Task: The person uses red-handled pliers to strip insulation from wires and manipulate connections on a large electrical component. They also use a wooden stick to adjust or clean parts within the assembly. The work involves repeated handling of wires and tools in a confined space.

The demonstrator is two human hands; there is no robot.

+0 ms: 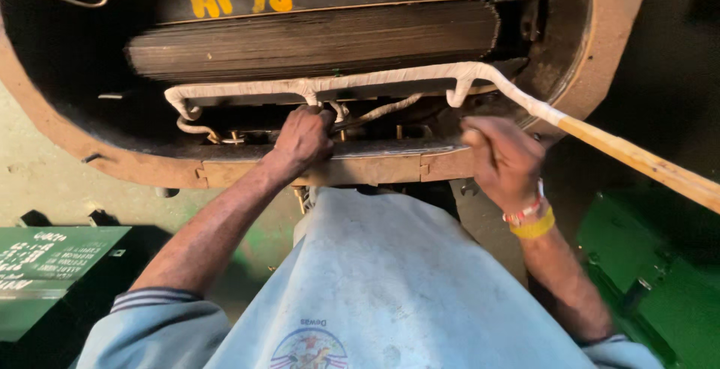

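Head view looks down into a rusty oval steel tank (600, 61), where we see a dark stack of thin laminated core plates (315, 39) lying across the upper middle of the frame. Below it runs a white tape-wrapped lead (360, 82), rigid and bent into short drops, which carries on to the right as a bare tan wooden-looking stick (645, 160). Our left hand (302, 140), at the centre, has its fingers curled tight around a thinner wrapped wire (375, 112) where it drops from the lead, seemingly to steady it. Our right hand (504, 160), wearing red and yellow wristbands (531, 220), is closed in a fist just under the lead; we cannot tell what it grips. Green metal covers (52, 260) lie at the lower corners.
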